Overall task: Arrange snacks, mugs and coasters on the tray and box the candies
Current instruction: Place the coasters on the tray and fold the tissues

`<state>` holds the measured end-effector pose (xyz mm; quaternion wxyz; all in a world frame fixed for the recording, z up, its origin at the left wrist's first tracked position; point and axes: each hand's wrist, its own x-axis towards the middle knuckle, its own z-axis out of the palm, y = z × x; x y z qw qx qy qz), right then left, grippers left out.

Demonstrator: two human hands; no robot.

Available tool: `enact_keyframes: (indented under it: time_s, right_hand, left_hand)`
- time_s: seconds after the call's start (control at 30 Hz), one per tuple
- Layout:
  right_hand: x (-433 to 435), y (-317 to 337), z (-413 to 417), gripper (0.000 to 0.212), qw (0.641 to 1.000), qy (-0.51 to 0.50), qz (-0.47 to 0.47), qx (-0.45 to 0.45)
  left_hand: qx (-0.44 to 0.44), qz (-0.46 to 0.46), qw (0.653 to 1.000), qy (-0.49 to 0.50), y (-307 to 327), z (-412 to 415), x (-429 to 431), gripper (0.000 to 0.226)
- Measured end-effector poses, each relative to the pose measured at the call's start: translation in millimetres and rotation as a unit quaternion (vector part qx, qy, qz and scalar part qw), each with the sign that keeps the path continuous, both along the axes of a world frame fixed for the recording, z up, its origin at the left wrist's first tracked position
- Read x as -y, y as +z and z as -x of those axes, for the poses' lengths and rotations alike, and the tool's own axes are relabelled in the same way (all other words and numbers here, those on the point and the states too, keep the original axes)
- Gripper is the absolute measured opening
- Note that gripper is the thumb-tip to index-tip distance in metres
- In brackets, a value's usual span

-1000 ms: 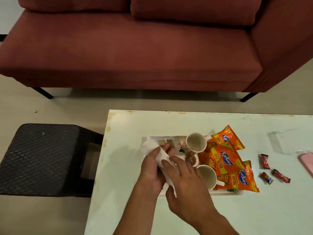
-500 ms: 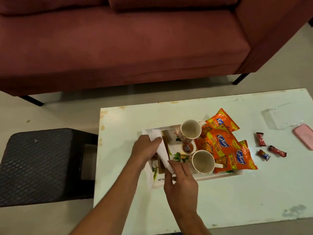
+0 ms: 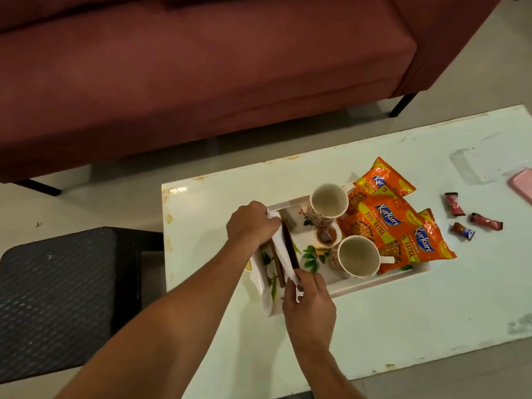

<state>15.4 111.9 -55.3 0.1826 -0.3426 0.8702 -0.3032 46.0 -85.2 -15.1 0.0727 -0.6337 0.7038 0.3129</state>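
A white floral tray (image 3: 374, 283) sits on the pale table (image 3: 403, 326). On it stand two empty mugs (image 3: 328, 201) (image 3: 358, 256), a small cup with a spoon (image 3: 325, 234) and three orange snack packets (image 3: 385, 223). At the tray's left end brown coasters (image 3: 289, 249) stand on edge with a white tissue (image 3: 283, 254) draped among them. My left hand (image 3: 250, 223) grips the tissue's far end. My right hand (image 3: 309, 300) pinches its near end. Three red candies (image 3: 454, 204) (image 3: 486, 221) (image 3: 462, 230) lie on the table to the right.
A clear plastic box (image 3: 489, 165) and a pink object (image 3: 522, 184) lie at the table's far right. A maroon sofa (image 3: 201, 67) stands behind the table. A black woven stool (image 3: 57, 298) sits to the left.
The view has tilted down and moved closer. My hands have drawn apart along the tissue, the left toward the tray's far corner, the right toward its near rim.
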Motion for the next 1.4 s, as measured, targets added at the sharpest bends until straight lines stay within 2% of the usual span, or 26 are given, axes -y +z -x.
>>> enact_keyframes:
  time_s: [0.3,0.57,0.73,0.83,0.9,1.03,1.27,1.4]
  right_hand:
    - [4,-11,-2,0.025,0.997,-0.019,-0.069,-0.042]
    - [-4,1,1,0.029,0.998,-0.023,-0.058,-0.018]
    - [-15,45,21,0.027,0.998,-0.024,0.023,-0.05]
    - [-22,71,40,0.023,0.996,-0.064,0.037,-0.043]
    - [-19,75,42,0.026,0.998,-0.062,0.007,-0.017]
    - [3,61,33,0.036,0.998,0.02,-0.068,0.003]
    - [40,20,21,0.026,0.993,0.046,-0.104,0.021]
    - [34,17,23,0.024,0.991,0.053,-0.12,-0.007]
  left_hand:
    - [0.062,-0.006,0.996,-0.07,-6,9,7,0.024]
    - [0.033,-0.019,0.998,-0.05,3,3,11,0.036]
    - [-0.014,0.039,0.999,0.016,28,-11,11,0.042]
    - [-0.059,0.029,0.995,0.08,31,-22,-12,0.039]
    - [-0.052,0.004,0.995,0.083,23,-25,-29,0.037]
    - [-0.016,-0.024,0.999,0.036,5,-21,-58,0.043]
    - [-0.082,-0.006,0.996,0.028,-8,-19,-65,0.043]
    - [-0.07,0.005,0.997,0.023,-8,-20,-73,0.041]
